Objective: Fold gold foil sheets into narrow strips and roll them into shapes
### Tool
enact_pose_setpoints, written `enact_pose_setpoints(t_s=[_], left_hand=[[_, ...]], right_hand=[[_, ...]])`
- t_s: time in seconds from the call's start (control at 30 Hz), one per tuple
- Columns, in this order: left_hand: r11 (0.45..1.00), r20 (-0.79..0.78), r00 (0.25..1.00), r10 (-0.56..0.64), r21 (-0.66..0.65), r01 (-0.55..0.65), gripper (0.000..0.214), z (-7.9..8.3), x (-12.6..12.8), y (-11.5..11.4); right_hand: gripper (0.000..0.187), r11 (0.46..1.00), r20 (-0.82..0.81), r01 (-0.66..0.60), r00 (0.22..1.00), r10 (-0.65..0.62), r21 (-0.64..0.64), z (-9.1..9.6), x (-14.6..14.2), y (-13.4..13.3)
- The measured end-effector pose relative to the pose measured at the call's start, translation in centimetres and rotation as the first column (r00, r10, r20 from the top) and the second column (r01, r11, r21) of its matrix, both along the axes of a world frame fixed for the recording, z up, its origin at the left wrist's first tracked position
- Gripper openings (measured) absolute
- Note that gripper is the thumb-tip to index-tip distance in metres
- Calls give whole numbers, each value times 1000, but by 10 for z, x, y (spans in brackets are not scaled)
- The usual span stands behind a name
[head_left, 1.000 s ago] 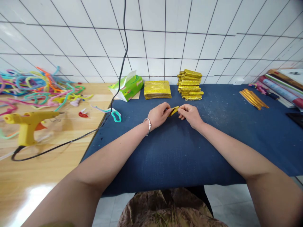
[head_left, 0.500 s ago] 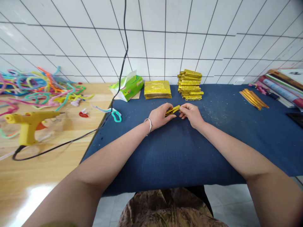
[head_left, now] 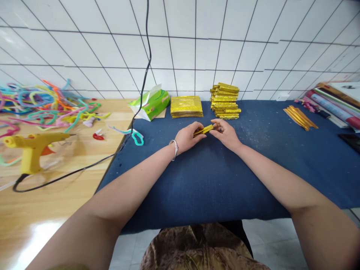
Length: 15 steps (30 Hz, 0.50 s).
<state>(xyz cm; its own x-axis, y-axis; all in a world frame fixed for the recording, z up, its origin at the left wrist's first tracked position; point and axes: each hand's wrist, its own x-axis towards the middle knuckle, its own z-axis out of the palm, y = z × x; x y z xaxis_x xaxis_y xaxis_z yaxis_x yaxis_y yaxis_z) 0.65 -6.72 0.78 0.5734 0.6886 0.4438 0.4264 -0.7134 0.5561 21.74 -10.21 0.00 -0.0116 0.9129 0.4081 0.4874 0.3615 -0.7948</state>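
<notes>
A narrow, folded strip of gold paper (head_left: 204, 129) lies slantwise between my two hands, just above or on the blue cloth. My left hand (head_left: 188, 138) is closed on its left part, with the thumb along the near side and the fingers over the far side. At the other end, my right hand (head_left: 227, 135) has its thumb and fingertips around the tip in a loose grip. Behind the hands are a flat stack of gold paper sheets (head_left: 186, 106) and a pile of folded gold strips (head_left: 225, 101).
A green tissue pack (head_left: 154, 103) stands by the tiled wall. At left are a yellow glue gun (head_left: 30, 150), its black cable (head_left: 144, 75) and tangled pipe cleaners (head_left: 42, 105). Orange-gold strips (head_left: 300, 117) and stacked books (head_left: 334, 103) lie at right.
My right hand's thumb and fingers have spread a little around the strip's end. The strip and my left hand have shifted slightly left in view.
</notes>
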Motion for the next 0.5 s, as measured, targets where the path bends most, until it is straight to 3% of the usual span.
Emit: enact_pose_setpoints(t_s=[0.2, 0.5], left_hand=[[1000, -3, 1000, -16, 7, 16, 24, 0, -1, 0], [999, 19, 999, -37, -9, 37, 22, -1, -3, 3]], right_hand=[[38, 998, 132, -57, 990, 53, 25, 4, 2, -4], [39, 998, 93, -65, 993, 66, -13, 3, 3, -3]])
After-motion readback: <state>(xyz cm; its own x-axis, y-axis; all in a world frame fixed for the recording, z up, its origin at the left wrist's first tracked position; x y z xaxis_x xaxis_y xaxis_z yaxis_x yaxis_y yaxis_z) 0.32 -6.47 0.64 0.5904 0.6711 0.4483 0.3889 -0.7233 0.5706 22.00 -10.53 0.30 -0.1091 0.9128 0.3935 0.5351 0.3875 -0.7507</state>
